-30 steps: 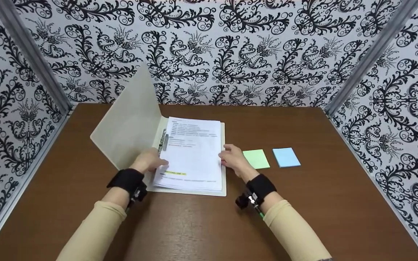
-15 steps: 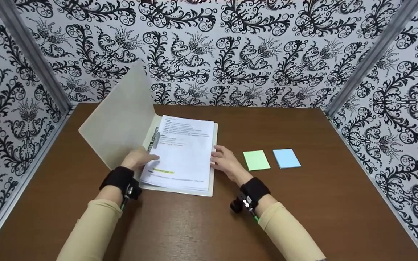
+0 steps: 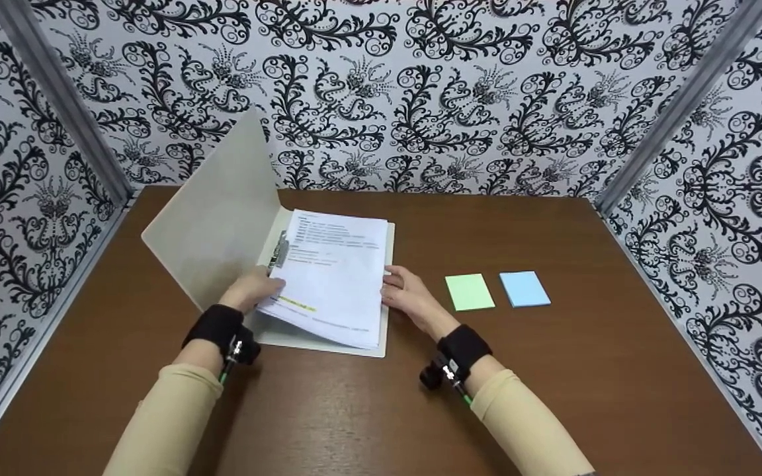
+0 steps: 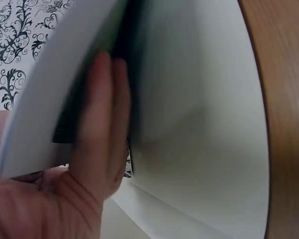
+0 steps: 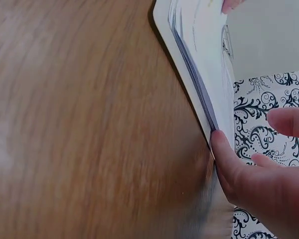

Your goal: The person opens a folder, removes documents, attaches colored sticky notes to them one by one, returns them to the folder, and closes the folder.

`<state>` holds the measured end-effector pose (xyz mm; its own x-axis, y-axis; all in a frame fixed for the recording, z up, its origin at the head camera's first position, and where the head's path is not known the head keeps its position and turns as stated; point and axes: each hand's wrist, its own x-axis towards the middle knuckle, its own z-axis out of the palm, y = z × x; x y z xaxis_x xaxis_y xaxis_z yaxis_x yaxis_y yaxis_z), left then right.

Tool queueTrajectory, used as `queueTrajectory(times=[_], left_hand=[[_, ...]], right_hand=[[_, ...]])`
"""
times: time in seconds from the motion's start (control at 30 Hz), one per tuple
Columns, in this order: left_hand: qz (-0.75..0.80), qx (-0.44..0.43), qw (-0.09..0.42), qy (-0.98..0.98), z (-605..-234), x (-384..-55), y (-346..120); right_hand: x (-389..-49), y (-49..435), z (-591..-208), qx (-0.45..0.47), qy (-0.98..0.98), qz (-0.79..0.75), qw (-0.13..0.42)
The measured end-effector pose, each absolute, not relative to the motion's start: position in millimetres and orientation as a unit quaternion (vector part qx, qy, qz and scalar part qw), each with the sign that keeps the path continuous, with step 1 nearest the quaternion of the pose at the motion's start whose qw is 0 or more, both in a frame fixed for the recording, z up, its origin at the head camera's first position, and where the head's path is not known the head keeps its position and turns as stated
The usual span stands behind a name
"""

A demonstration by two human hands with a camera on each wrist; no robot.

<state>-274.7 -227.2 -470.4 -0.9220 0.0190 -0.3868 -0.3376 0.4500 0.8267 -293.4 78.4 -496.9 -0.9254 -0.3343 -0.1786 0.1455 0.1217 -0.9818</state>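
A cream file folder (image 3: 215, 211) lies on the table with its left cover standing up. Inside it is a stack of printed papers (image 3: 338, 277), a yellow highlighted line near the bottom. My left hand (image 3: 251, 289) grips the stack's left edge, thumb on top; in the left wrist view its fingers (image 4: 97, 124) reach underneath, between papers and folder. That side of the stack is raised off the folder. My right hand (image 3: 414, 297) touches the right edge of the papers, its thumb against the sheets in the right wrist view. Beside the papers' left edge is the folder's metal clip (image 3: 279, 250).
Right of the folder lie a green sticky note pad (image 3: 469, 292) and a blue sticky note pad (image 3: 524, 289). Patterned walls (image 3: 368, 99) close off the back and both sides of the brown table (image 3: 328, 410).
The folder and both hands have shifted left. The left edge of the papers has since been lifted by my left hand, baring the folder's lower left part.
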Motion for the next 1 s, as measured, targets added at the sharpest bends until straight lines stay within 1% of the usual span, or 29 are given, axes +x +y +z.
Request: queueTrajectory(times=[0.17,0.33,0.5,0.73,1.0], left_hand=[[0.553,-0.095,0.164,0.811,-477.7,-278.9,-227.6],[0.56,-0.098,0.172,0.805,-480.9,-281.7,-230.6],[0.561,-0.094,0.189,0.801,-481.8,-281.1,-234.7],[0.604,-0.08,0.204,0.766,-483.1,-279.2,-236.1],[0.61,-0.081,0.232,0.753,-480.1,-277.0,-233.6]], right_hand=[[-294.0,78.0,-499.0,-0.051,0.739,-0.654,0.154],[-295.0,77.2,-500.4,-0.029,0.756,-0.64,0.137],[-294.3,77.6,-499.1,-0.011,0.756,-0.639,0.142],[-293.4,76.9,-495.3,0.028,0.769,-0.626,0.129],[-296.0,75.7,-497.7,0.076,0.714,-0.679,0.153]])
